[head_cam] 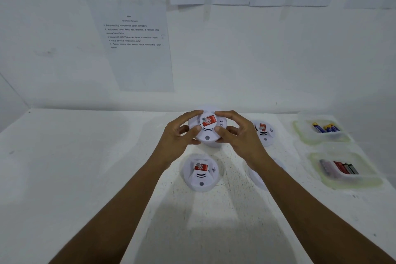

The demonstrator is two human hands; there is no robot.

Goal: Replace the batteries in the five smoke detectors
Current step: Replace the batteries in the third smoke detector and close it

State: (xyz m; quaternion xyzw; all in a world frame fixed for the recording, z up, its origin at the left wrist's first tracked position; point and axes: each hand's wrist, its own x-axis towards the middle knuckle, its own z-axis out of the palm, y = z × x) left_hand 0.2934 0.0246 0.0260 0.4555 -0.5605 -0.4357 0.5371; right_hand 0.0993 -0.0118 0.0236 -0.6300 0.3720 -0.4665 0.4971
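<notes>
Left grip and right grip both clasp the smoke detector between them from opposite sides, likely for twisting it open.

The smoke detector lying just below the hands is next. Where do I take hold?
Take that smoke detector by its round outer rim, coming from above with fingers on opposite sides. It lies flat, face up, and its sloped top offers no grip.

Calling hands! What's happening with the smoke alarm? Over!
Left hand, right hand: both grip one smoke detector, sticker side up. A second detector rests on table below. Nothing blocks near battery tub at right.
</notes>
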